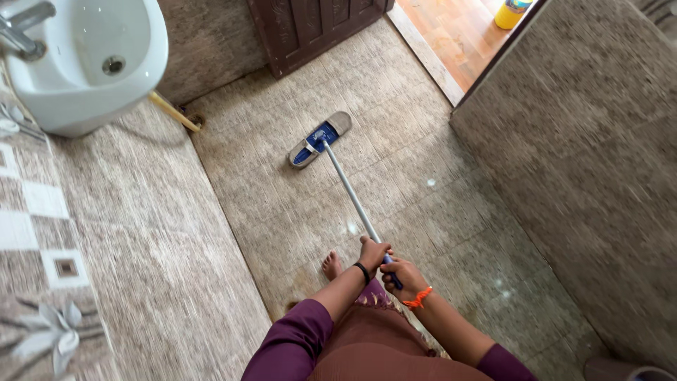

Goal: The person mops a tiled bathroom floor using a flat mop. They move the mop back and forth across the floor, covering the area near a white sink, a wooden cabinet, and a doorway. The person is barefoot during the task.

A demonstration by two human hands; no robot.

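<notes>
Metal and blue plastic meet where both hands close on the mop handle (352,201): the left hand (372,252), with a black band at the wrist, has its grip wrapped round the silver shaft just above the blue end piece, and the right hand (403,274), with an orange thread at the wrist, has its grip pressed round that blue end just behind it. From there the handle runs forward and down to the flat mop head (319,140), grey with a blue plate, lying flat on the tiled floor (423,176) well ahead of a bare foot (331,264). By my reading this is mid-stroke mopping with the head pushed out far; the next move calls for a steady pull or sideways sweep with the pad kept flat. Beige speckled tiles cover the floor and both walls, with small wet glints. A white washbasin (84,63) hangs at the left, a dark wooden door (310,28) stands ahead, and a wooden floor with a yellow container (511,13) lies beyond the threshold
</notes>
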